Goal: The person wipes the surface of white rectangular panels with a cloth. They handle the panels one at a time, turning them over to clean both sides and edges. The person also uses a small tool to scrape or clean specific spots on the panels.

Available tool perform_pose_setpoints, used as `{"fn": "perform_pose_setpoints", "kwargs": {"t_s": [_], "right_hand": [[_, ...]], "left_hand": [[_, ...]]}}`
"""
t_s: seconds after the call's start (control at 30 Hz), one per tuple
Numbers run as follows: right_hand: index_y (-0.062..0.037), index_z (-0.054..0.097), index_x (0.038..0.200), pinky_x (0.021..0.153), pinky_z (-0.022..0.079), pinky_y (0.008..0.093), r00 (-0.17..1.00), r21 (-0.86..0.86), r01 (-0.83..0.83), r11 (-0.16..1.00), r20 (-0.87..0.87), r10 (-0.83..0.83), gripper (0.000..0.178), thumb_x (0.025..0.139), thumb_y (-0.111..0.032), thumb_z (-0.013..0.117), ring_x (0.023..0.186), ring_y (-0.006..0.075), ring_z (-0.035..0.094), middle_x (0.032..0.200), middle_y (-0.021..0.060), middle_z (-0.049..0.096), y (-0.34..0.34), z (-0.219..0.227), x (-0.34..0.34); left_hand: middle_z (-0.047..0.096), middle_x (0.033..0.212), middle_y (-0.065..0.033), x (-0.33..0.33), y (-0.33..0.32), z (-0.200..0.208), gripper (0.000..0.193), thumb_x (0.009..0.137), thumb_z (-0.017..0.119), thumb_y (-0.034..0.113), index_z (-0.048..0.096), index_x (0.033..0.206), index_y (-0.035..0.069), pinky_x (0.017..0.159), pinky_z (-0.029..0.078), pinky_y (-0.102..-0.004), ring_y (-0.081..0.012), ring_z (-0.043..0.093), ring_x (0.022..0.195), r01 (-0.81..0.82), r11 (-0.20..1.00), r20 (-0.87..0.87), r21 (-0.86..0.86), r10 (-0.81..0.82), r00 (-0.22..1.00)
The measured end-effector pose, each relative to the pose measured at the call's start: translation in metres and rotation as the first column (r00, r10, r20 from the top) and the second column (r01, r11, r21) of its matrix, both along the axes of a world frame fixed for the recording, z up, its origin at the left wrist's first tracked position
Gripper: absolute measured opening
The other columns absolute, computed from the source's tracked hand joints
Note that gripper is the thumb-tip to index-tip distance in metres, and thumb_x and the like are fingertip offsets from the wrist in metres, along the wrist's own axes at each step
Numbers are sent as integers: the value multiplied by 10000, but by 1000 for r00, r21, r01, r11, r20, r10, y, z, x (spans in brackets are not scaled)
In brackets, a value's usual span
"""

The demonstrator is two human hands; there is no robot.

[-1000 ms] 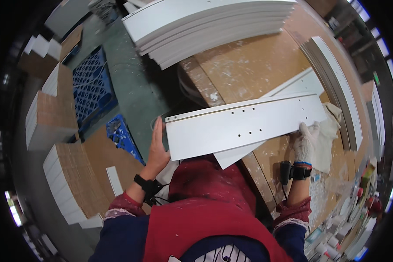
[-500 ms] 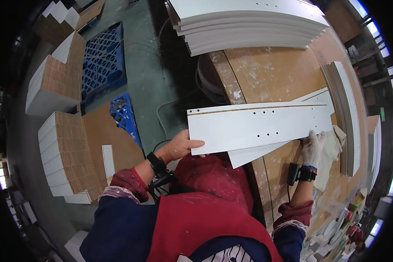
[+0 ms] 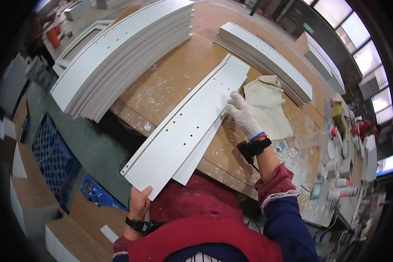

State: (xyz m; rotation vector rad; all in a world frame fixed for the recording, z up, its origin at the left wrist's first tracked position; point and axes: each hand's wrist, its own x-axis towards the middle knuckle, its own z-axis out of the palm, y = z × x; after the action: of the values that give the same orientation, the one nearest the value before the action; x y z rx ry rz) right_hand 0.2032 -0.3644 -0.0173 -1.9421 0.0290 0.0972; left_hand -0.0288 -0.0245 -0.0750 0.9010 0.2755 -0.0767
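A long white board [image 3: 179,126] with drilled holes and a narrow groove along one side lies slantwise over the table's near edge. My bare left hand [image 3: 139,201] is closed on its near corner, the thumb on top. Beneath it, a second white board [image 3: 189,169] sticks out on the right side. My right hand [image 3: 245,114], in a white knitted glove, is at the upper board's right edge, toward its far end. Its fingers are loosely bent and apart, the tips at the edge. Just beyond that hand, a cream cloth [image 3: 268,105] lies crumpled on the table.
The brown worktable [image 3: 170,74] is spattered with white. A tall stack of white boards [image 3: 122,43] stands far left, a lower stack [image 3: 266,56] at the back. Bottles and cups [image 3: 343,187] crowd the right side. Blue pallets [image 3: 52,153] and stacked panels [image 3: 74,240] are at left.
The view has turned to the right, so the board now slants away from me. My left hand keeps its corner; the right hand's thumb has come off the board's face.
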Motion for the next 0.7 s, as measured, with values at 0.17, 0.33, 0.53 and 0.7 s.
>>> {"fn": "perform_pose_setpoints", "kwargs": {"t_s": [0.17,0.33,0.53,0.7], "right_hand": [[-2,517,1230,749,480,243,973,100,-137,986,-175,153,374,902,-179,548,888,96,568,1036,43,597,-6,43,-91],[3,581,1137,659,472,217,939,147,292,945,-230,-254,260,900,-94,539,843,79,573,922,24,623,-52,35,-184],[-1,601,1053,682,455,252,679,-212,727,653,75,-731,218,898,-151,565,761,113,557,866,39,629,-144,21,-222],[-1,595,1025,758,458,357,778,-576,601,554,262,-571,339,917,-313,517,798,287,589,891,148,642,-146,38,-179]], "left_hand": [[568,1136,-132,4,-3,-1,564,782,645,46,393,1278,-47,964,446,-381,-257,581,1052,148,988,-133,-32,-151,979],[506,1255,-113,-5,-5,-11,591,794,618,12,370,1331,22,967,452,-385,-255,530,1141,250,936,-196,-250,-301,933],[495,1268,-133,5,-18,-16,552,831,538,-48,353,1344,35,972,457,-399,-273,528,1154,294,935,-226,-198,-336,914],[508,1266,-141,20,-31,-2,482,874,531,38,372,1329,22,926,496,-423,-285,531,1157,332,934,-161,-132,-350,923]]}}
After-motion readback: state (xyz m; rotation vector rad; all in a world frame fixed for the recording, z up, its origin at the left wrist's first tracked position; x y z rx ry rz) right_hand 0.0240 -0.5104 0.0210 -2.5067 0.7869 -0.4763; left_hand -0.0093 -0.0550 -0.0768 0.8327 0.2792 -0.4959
